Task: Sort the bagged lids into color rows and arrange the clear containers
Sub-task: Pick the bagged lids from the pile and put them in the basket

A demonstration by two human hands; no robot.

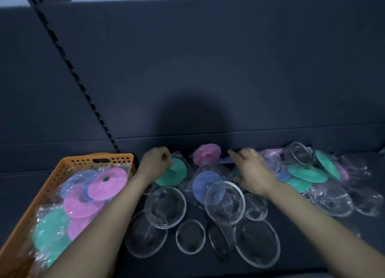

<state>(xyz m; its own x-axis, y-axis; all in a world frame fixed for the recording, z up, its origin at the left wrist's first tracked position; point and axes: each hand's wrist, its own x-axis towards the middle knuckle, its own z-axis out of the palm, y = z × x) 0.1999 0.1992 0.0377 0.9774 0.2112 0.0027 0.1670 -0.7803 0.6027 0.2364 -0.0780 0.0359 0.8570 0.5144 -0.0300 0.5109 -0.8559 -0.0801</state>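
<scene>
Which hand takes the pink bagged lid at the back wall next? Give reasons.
Right. The right hand reaches with straight fingers beside the pink lid and seems free; the left hand already pinches the bag of the green lid.

Plastic-bagged disc lids in pink, blue and green fill an orange basket [68,163] at left, a pink basket lid [108,183] uppermost. More lie loose along the back of the dark surface [198,265]: a green lid [175,173], its bag pinched by the left hand [155,163], a blue lid [203,184], a pink lid [206,157], and green ones heaped at right. Clear round containers [165,207] overlap in front, some tilted.
</scene>
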